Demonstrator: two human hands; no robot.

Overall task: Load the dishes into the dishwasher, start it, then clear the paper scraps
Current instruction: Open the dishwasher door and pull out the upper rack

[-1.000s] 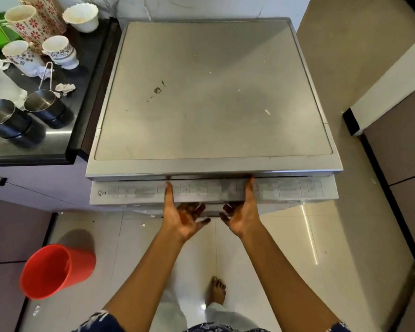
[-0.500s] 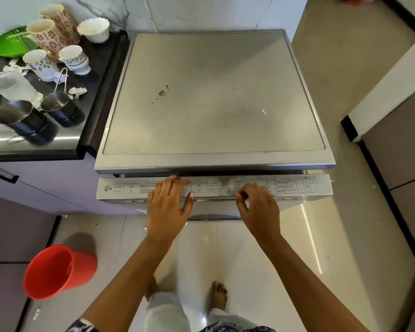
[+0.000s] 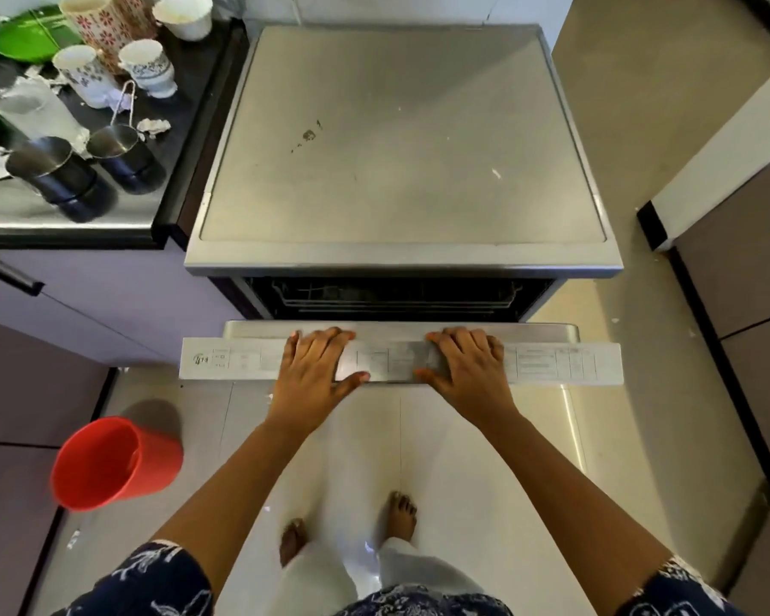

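The silver dishwasher point(image 3: 401, 148) stands in front of me with its door point(image 3: 561, 364) pulled partly down, so a dark gap shows the upper rack point(image 3: 396, 297). My left hand point(image 3: 316, 366) and my right hand point(image 3: 467, 371) both grip the door's top edge, fingers over the far side and thumbs on the near side. On the black counter point(image 3: 63, 215) to the left stand two steel cups point(image 3: 59, 175), patterned mugs point(image 3: 147, 66), a white bowl point(image 3: 183, 15) and a green plate point(image 3: 27, 37). Crumpled paper scraps point(image 3: 152, 125) lie among them.
A red bucket point(image 3: 112, 464) sits on the tiled floor at the lower left, with small scraps near it. My bare feet point(image 3: 401, 513) stand just behind the door. A cabinet handle point(image 3: 7, 273) sticks out on the left; cabinets line the right side.
Both hands turned from palms-up under the door's edge to palms-down on top of it. The door has swung down towards me, exposing the rack.
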